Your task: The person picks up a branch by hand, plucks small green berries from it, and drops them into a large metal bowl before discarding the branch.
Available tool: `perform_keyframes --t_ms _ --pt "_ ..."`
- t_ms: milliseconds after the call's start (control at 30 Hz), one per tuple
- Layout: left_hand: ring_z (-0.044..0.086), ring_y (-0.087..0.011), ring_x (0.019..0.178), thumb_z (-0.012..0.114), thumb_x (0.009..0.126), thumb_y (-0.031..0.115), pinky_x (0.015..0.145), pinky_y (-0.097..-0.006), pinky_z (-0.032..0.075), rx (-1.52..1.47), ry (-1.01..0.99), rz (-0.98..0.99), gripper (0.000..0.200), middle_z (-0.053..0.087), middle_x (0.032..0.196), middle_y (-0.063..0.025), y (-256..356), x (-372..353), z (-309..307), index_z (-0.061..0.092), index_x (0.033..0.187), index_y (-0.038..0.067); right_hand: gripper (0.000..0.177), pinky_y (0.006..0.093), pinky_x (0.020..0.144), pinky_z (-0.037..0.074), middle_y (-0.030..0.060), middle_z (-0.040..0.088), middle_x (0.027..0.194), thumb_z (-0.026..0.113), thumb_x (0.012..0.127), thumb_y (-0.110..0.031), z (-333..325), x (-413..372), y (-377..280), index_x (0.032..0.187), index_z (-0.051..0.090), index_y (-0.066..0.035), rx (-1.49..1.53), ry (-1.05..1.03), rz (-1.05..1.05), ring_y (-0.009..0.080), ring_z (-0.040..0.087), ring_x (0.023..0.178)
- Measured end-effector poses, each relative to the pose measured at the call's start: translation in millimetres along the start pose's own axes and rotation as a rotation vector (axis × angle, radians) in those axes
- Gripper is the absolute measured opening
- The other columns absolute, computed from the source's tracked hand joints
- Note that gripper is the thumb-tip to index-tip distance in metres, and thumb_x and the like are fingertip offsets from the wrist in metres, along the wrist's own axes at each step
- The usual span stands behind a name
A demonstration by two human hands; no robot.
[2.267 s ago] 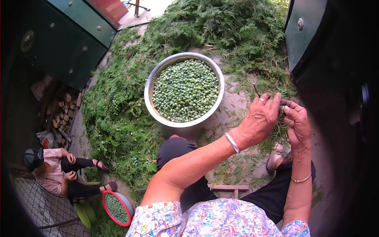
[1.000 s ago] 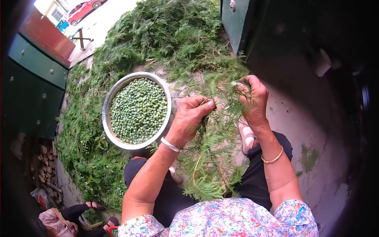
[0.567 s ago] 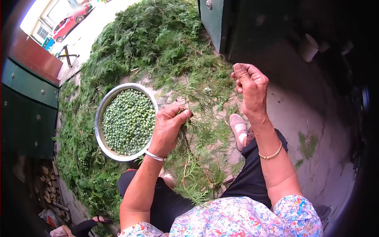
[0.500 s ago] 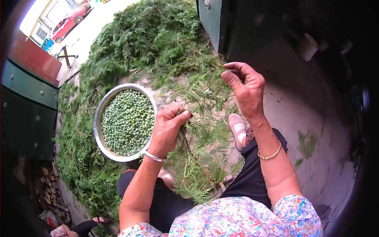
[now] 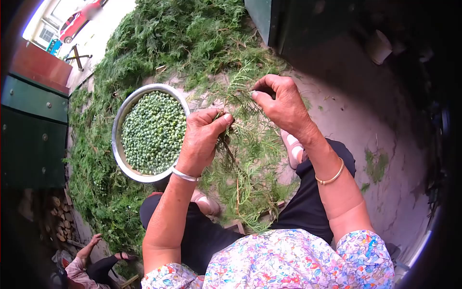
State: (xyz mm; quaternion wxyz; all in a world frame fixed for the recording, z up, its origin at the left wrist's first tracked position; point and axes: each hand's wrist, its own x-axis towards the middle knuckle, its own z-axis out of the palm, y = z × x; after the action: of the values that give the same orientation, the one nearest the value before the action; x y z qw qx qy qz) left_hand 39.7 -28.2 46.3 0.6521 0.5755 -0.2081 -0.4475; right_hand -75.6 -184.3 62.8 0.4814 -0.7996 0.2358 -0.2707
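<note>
My left hand (image 5: 198,137) is closed round the stem of a leafy evergreen branch (image 5: 240,127), with the thumb pressed on top. The branch's fronds spread above and below that hand. My right hand (image 5: 285,103) pinches with thumb and forefinger at the fronds on the branch's upper right side; anything small between the fingertips is hidden. Just left of my left hand stands a round metal basin (image 5: 117,144), holding a heap of small green cones (image 5: 154,132).
Cut evergreen branches (image 5: 178,38) cover the ground ahead and to the left. A green metal door (image 5: 260,19) stands at the top, another green panel (image 5: 33,139) at left. Firewood (image 5: 61,219) is stacked lower left. Another person's arm (image 5: 87,246) shows below it.
My right hand has moved left and in to the branch's fronds. My left hand still grips the branch, slightly higher in view. At lower left, the other person's arm has come up.
</note>
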Motion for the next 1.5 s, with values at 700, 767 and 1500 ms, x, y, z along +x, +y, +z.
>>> perform_keyframes --t_ms 700,767,1500 --pt "0.052 -0.0118 0.059 0.061 0.088 0.009 0.050 -0.0257 0.046 -0.095 0.397 -0.002 0.008 0.059 0.075 -0.0043 18.6 10.7 -50.7 0.060 0.087 0.001 0.022 0.0270 0.060 0.041 0.0148 0.055 0.090 0.048 0.088 -0.014 -60.2 24.0 24.5 0.092 0.055 0.006 1.646 -0.142 0.258 0.0178 0.047 0.073" --pt "0.054 -0.0134 0.055 0.062 0.086 0.006 0.049 -0.0278 0.048 -0.183 0.484 0.038 0.007 0.060 0.074 -0.0049 22.2 9.7 -59.2 0.061 0.087 -0.001 0.021 0.0280 0.063 0.043 0.0178 0.056 0.093 0.048 0.086 -0.012 -63.6 21.0 21.9 0.092 0.055 0.007 1.588 0.002 0.317 0.0196 0.049 0.075" --pt "0.059 -0.0318 0.087 0.050 0.092 0.020 0.087 -0.0632 0.040 -0.898 0.214 -0.077 0.019 0.060 0.078 -0.0126 15.6 14.3 -109.5 0.055 0.092 0.002 0.016 0.0187 0.037 0.030 0.0036 0.055 0.063 0.061 0.085 -0.014 19.3 -20.2 4.1 0.089 0.059 0.001 0.734 -0.052 0.637 0.0052 0.044 0.048"
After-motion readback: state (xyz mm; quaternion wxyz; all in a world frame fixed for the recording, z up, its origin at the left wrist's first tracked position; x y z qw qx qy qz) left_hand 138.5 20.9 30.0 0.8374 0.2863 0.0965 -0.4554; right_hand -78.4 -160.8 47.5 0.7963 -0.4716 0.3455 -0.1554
